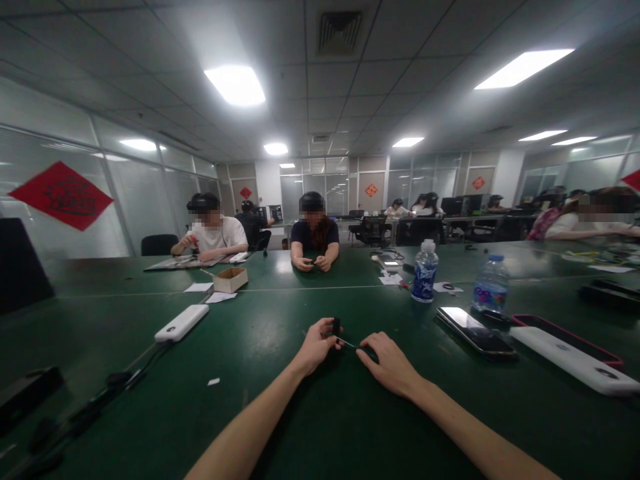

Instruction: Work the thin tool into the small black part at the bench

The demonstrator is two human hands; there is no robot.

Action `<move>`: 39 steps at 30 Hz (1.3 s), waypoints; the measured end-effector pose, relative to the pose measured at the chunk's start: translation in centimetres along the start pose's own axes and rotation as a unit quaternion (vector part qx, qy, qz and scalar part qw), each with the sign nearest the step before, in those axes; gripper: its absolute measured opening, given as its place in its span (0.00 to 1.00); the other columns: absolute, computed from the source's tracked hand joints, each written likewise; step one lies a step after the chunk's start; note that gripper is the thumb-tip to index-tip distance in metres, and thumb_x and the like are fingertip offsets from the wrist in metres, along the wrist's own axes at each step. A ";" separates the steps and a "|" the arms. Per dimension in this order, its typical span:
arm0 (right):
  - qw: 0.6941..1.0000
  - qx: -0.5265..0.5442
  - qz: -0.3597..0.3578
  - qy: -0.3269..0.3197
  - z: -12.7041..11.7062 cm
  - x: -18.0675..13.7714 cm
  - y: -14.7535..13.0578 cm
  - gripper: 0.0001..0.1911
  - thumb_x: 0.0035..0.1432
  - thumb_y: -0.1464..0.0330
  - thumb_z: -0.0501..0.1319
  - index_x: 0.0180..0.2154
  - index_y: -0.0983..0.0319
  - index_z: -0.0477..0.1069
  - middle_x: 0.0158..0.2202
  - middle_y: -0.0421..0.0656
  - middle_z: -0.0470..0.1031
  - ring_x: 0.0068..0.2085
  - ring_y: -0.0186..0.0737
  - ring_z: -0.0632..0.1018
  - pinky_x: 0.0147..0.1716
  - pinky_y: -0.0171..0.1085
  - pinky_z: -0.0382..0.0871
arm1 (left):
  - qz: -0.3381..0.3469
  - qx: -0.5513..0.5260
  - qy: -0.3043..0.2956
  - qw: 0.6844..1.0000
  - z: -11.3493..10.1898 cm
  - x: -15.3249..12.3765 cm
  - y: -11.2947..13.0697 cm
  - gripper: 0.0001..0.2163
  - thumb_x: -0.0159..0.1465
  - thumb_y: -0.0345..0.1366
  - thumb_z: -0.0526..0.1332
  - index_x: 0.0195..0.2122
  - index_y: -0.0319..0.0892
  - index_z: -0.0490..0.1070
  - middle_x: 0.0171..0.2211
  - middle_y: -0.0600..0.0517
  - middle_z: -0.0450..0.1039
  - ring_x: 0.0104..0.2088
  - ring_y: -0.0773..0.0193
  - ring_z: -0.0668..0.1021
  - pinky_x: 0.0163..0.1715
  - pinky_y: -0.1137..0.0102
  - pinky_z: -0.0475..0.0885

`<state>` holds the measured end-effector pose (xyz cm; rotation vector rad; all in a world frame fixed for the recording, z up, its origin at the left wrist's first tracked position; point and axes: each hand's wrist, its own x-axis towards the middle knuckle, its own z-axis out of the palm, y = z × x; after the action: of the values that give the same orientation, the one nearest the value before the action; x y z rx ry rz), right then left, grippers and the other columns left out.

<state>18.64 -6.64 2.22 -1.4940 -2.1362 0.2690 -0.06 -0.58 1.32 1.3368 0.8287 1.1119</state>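
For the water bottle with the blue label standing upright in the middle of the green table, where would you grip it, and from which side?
Grip the water bottle around its labelled middle, coming from the near side. It stands upright on the green table with its cap on, and its near side is open. A phone lies a little to its right, so a straight or slightly left approach looks safest. Both hands are busy with a small black part.

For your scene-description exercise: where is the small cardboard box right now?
In the head view, the cardboard box sits on the green table, left of centre, among paper scraps just in front of the person in the white shirt.
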 end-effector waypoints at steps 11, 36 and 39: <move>1.000 -0.002 -0.012 0.015 0.1 0.1 0.1 0.14 0.60 0.60 0.54 0.39 0.62 0.71 0.39 0.47 0.72 0.41 0.43 0.71 0.41 0.40 0.66 | 0.010 -0.012 0.005 1.000 -0.3 0.3 -0.6 0.19 0.51 0.17 0.57 0.45 0.35 0.65 0.39 0.44 0.72 0.28 0.67 0.76 0.27 0.72 0.69; 0.999 -0.038 0.004 0.029 -0.3 0.1 -0.4 0.07 0.55 0.66 0.58 0.36 0.61 0.67 0.38 0.46 0.71 0.40 0.44 0.70 0.39 0.40 0.65 | 0.002 -0.027 0.019 0.999 -0.1 0.1 0.0 0.19 0.52 0.17 0.58 0.44 0.35 0.66 0.40 0.42 0.72 0.29 0.66 0.76 0.29 0.72 0.70; 0.999 -0.042 0.003 0.032 -0.2 0.2 -0.3 0.05 0.54 0.67 0.58 0.35 0.61 0.66 0.37 0.45 0.70 0.39 0.44 0.70 0.38 0.40 0.64 | 0.000 -0.026 0.021 0.999 -0.1 0.2 -0.2 0.19 0.51 0.16 0.57 0.44 0.35 0.66 0.40 0.42 0.72 0.29 0.67 0.76 0.28 0.72 0.70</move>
<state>18.44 -6.64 2.57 -1.5354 -2.1158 0.1335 -0.11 -0.35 1.16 1.2735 0.8239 1.1572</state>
